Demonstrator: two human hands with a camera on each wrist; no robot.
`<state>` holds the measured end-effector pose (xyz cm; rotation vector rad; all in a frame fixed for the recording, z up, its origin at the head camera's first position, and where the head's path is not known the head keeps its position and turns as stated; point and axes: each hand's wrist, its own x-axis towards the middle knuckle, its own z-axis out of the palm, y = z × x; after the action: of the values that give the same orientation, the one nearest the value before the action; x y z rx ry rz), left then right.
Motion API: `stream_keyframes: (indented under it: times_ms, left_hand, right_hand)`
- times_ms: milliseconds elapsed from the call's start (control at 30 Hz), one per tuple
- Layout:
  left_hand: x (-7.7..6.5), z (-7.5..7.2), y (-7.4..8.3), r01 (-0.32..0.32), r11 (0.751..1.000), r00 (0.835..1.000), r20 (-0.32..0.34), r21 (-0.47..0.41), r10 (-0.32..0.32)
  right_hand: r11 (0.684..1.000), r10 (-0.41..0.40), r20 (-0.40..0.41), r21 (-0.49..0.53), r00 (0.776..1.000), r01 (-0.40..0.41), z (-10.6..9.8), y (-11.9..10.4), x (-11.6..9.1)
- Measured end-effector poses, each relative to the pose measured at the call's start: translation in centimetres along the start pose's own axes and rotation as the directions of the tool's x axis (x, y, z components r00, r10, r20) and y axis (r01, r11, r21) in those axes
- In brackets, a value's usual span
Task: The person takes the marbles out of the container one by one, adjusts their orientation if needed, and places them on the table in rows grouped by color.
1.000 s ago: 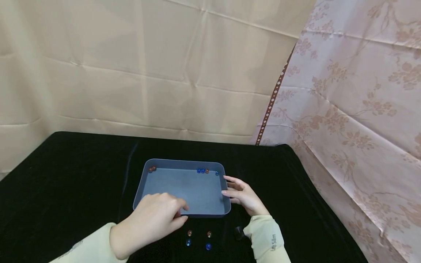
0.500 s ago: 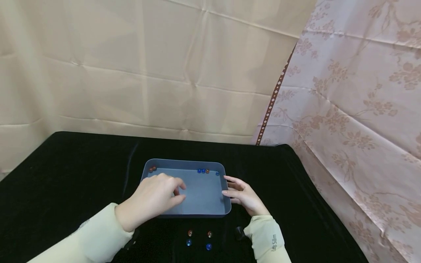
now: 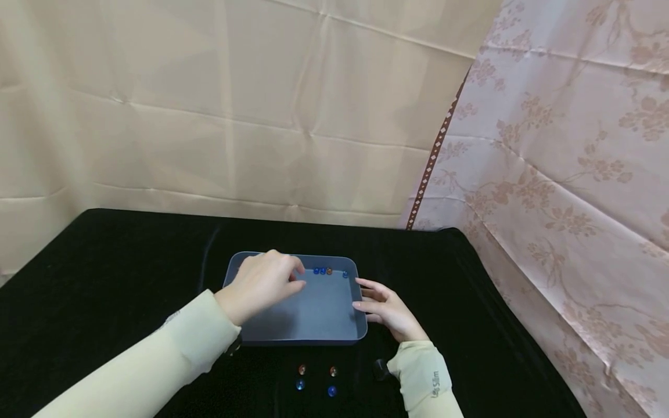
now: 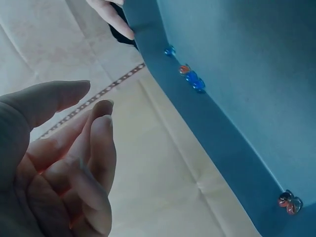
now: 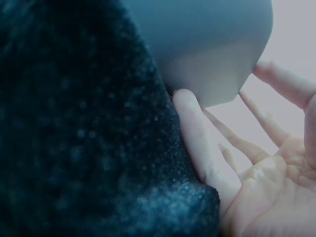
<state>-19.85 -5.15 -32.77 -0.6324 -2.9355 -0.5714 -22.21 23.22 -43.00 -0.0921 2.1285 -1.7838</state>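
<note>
My left hand (image 3: 263, 283) is over the back left of a shallow blue-grey tray (image 3: 313, 318). In the left wrist view its thumb stands apart from the loosely bent fingers (image 4: 102, 143), with nothing between them. Two reddish marbles (image 4: 290, 202) lie in one tray corner, hidden by this hand in the head view. Along the back wall are two blue marbles (image 3: 319, 271) and an orange marble (image 3: 328, 271), and nearby a lighter blue marble (image 3: 345, 274). My right hand (image 3: 389, 312) touches the tray's right wall with extended fingers, thumb at the rim.
In front of the tray, two amber marbles (image 3: 302, 370) and two blue marbles (image 3: 331, 391) lie on the black cloth (image 3: 130, 273) covering the table. Behind hangs a beige curtain (image 3: 235, 116); a floral curtain (image 3: 564, 145) borders the right side.
My left hand has moved from the tray's front edge across it toward the back wall, now covering the two reddish marbles in the head view. The right hand stays at the tray's side.
</note>
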Motion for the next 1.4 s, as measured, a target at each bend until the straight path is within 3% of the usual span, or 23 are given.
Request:
stream_keyframes:
  times_ms: [533,1400]
  left_hand:
    - [4.3,1.1,0.0,0.022,0.999,0.999,-0.036,0.028,-0.021]
    - [6.8,4.9,-1.8,0.089,0.995,0.994,-0.064,0.053,-0.085]
  right_hand:
    - [1.000,0.006,0.003,0.013,1.000,-0.006,-0.1,-0.1,0.1]
    - [1.000,0.000,0.007,-0.005,1.000,0.000,0.0,-0.2,-0.1]
